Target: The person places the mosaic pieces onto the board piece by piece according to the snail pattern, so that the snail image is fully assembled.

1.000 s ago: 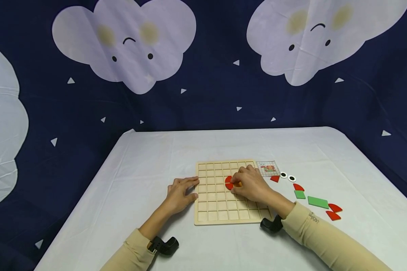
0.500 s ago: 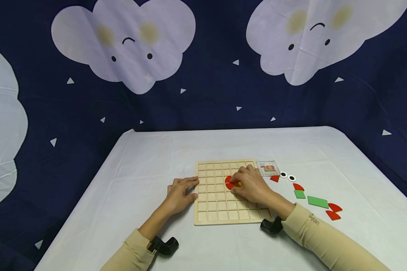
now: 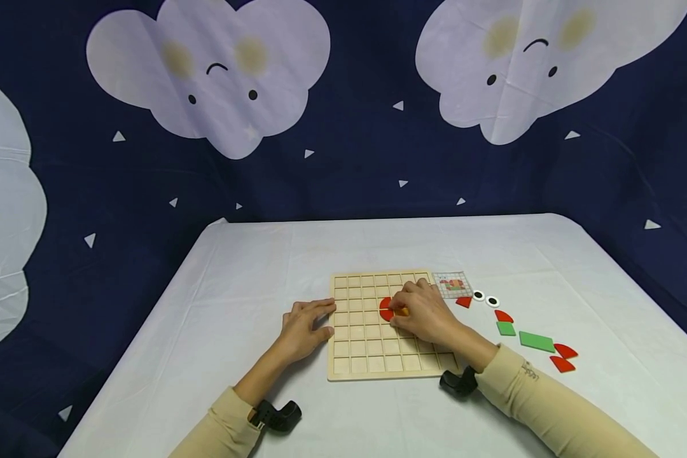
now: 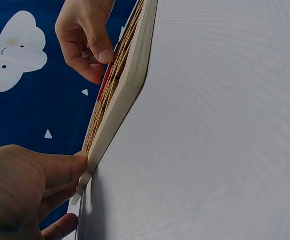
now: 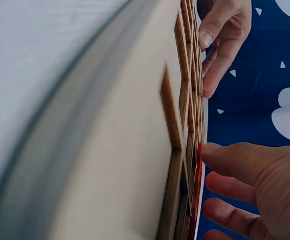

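A light wooden grid board [image 3: 359, 364] lies on the white table. My left hand [image 3: 303, 327] touches its left edge with extended fingers and thumb; the left wrist view shows the thumb against the rim. Two red quarter-circle pieces [image 3: 386, 310] sit together in the board's middle squares. Over them is my right hand [image 3: 426, 312], its bent thumb and fingers pinching at the right side of the red pieces. An orange piece [image 3: 402, 312] shows between thumb and index finger. In the right wrist view the thumb [image 5: 230, 159] meets the red edge; the hand covers the squares beyond.
A small gridded picture card [image 3: 452, 285] lies at the board's upper right corner. Right of it are round eye pieces [image 3: 492, 301], more red pieces [image 3: 562, 364], a green square [image 3: 506, 329] and a green rectangle [image 3: 537, 341]. A dark blue cloud-patterned cloth [image 3: 343, 127] hangs behind.
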